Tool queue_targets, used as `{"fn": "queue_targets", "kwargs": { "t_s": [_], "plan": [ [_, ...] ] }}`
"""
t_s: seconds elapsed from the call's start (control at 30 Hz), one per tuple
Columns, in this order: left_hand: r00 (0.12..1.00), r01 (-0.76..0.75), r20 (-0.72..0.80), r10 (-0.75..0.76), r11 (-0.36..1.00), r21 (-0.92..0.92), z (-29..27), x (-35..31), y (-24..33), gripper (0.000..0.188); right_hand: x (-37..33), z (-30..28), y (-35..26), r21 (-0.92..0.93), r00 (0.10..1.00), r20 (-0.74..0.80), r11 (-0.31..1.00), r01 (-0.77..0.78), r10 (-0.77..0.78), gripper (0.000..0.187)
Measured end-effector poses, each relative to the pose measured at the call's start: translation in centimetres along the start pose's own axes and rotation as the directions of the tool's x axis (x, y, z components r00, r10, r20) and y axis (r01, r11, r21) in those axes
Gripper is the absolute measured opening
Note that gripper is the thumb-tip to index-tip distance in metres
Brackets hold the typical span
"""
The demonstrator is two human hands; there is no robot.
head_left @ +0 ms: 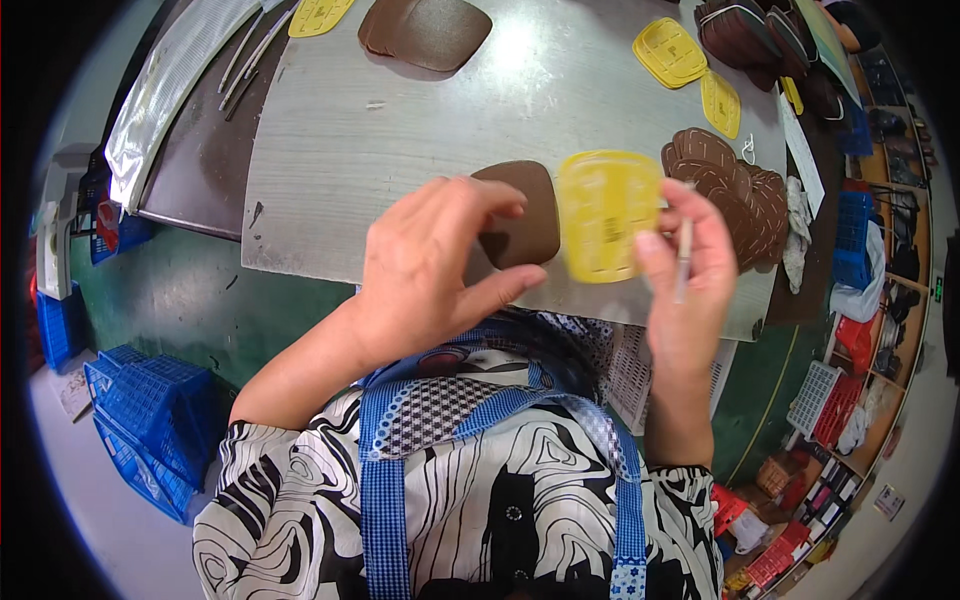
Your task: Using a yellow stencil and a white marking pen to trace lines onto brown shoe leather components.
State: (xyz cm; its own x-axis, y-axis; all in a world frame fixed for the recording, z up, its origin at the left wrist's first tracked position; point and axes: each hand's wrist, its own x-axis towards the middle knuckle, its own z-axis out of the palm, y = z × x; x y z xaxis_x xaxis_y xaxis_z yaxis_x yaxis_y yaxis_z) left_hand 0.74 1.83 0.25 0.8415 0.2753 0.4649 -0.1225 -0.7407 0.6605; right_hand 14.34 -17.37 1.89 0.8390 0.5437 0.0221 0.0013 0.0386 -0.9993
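My right hand [690, 250] pinches the edge of a yellow plastic template [607, 215] with slots cut in it. A slim pale stick, perhaps a marking pen [684, 258], is also tucked between those fingers. Just left of the template lies a dark brown rounded piece [533, 205], leather-like, on the grey board. My left hand [430, 255] is over its left side, thumb and fingers spread apart with nothing gripped, and hides part of the piece. To the right, a fanned pile of brown pieces [735, 200] bears light dashed marks.
Stacked brown pieces [445, 30] lie at the far side of the grey board [320, 180]. More yellow templates [668, 52] and tied brown bundles [745, 35] are at the far right. Thin rods [245, 60] rest at left; blue crates [155, 420] stand on the floor.
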Motion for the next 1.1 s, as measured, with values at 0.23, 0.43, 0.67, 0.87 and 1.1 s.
{"fn": "queue_targets", "kwargs": {
  "t_s": [0.23, 0.43, 0.67, 0.87, 1.1],
  "plan": [
    [0.946, 0.323, 0.096, -0.310, 0.923, -0.209, -1.2, -1.4, 0.2, 0.044, -1.0, 2.0, 1.2, -0.059, 0.995, 0.100, 0.998, -0.017, 0.023, 0.021],
    [0.958, -0.101, 0.288, 0.012, 0.950, 0.296, -2.3, -2.4, 0.3, 0.042, 1.2, -0.1, 0.8, -0.101, 0.999, 0.016, 0.994, -0.041, 0.042, 0.020],
    [0.979, -0.112, 0.186, 0.083, 0.983, 0.146, -2.2, -2.6, -0.5, 0.033, 0.3, 1.1, 0.6, -0.148, 0.989, 0.035, 0.979, -0.138, 0.145, 0.020],
    [0.993, -0.049, 0.111, 0.027, 0.977, 0.206, -1.6, -1.9, 0.2, 0.035, -0.4, 2.7, 1.3, -0.377, 0.999, 0.044, 0.926, -0.003, 0.021, 0.019],
    [0.982, -0.013, 0.182, -0.041, 0.957, 0.288, -1.3, -1.9, 0.2, 0.042, -0.3, 3.2, 1.1, -0.495, 0.998, 0.062, 0.869, 0.014, 0.019, 0.017]
  ]
}}
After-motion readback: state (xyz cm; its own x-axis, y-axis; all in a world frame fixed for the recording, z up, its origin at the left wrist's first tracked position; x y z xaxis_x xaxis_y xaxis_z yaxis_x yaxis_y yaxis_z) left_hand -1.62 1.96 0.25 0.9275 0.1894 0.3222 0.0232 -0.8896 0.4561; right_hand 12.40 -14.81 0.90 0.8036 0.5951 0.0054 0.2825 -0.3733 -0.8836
